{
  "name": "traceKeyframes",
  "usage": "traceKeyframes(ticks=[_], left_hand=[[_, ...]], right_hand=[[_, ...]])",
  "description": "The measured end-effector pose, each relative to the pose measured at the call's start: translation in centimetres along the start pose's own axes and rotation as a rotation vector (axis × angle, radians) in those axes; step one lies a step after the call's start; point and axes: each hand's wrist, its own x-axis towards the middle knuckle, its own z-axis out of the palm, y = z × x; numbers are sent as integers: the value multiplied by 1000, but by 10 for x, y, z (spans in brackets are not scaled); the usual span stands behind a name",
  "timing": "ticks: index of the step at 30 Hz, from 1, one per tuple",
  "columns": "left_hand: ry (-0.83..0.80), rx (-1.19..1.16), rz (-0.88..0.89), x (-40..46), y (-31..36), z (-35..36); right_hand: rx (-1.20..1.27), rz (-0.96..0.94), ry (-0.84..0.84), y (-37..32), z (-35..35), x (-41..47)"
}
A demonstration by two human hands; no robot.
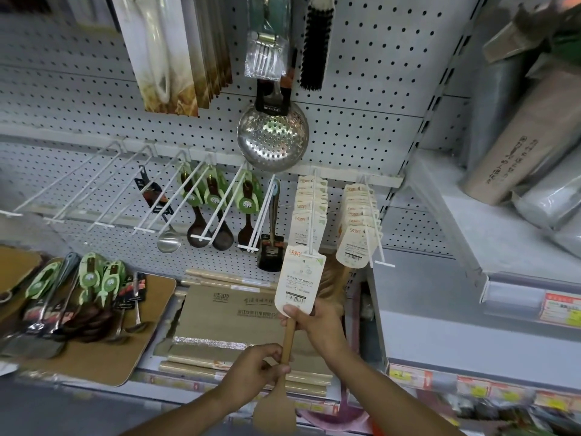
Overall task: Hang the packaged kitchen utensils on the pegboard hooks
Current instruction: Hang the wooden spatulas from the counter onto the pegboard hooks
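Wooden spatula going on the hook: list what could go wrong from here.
1. The wooden spatula's card sits right at the tip of the white hook; if its hole is not fully threaded, it may slip off when released.
2. That hook already carries a stack of cards, so pushing this one back could be tight.
3. The right hand and left hand hold only the thin handle, so the spatula may twist.
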Motion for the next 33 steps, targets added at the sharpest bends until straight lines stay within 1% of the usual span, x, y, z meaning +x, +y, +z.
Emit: traceKeyframes(ticks=[3, 7, 13, 17, 19, 22, 25, 27, 29, 33], left_hand=[[0, -5, -27, 5, -1, -3], [-3, 58, -52, 19, -1, -9], [42, 164, -16, 43, 9, -15], [63, 218, 3, 51, 7, -16], [86, 261, 2, 51, 9, -17], [199, 429, -2, 49, 10, -28], [262, 545, 87, 39, 11, -57], [272, 627, 151, 29, 13, -80], [282, 688, 209, 14, 16, -107], [323, 748, 273, -20, 16, -165]], right_hand=[[-22, -8, 29, -1, -1, 9], [-62, -25, 54, -7, -3, 27], [-155, -3, 85, -10, -6, 56], [-177, -22, 107, -9, -9, 67], [-260, -36, 113, -9, -9, 68], [-360, -13, 66, -7, -9, 61], [-513, -21, 19, -2, -6, 46], [-662, -68, -6, 1, -2, 38], [-742, -144, -44, 4, 11, 37], [-923, -277, -209, -4, 56, 40]])
